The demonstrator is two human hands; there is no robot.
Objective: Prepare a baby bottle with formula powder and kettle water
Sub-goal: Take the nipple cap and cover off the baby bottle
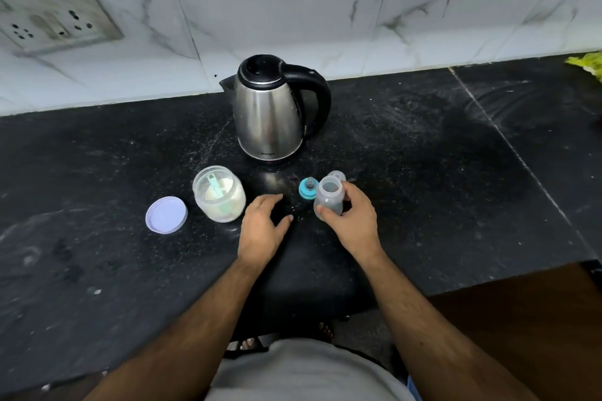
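My right grip (pixel 350 216) holds the upright open bottle (pixel 329 198), while my released left grip (pixel 264 225) sits nearer the powder jar (pixel 219 194) at its ten o'clock.

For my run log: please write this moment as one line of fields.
right hand: holds open baby bottle | left hand: open, above counter | formula jar: open, scoop inside | kettle: untouched

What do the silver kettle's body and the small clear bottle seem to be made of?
Silver kettle with black handle: apparently brushed stainless steel, given its soft streaked reflections. Small clear bottle, held by the right hand: probably translucent plastic, cloudy and see-through.
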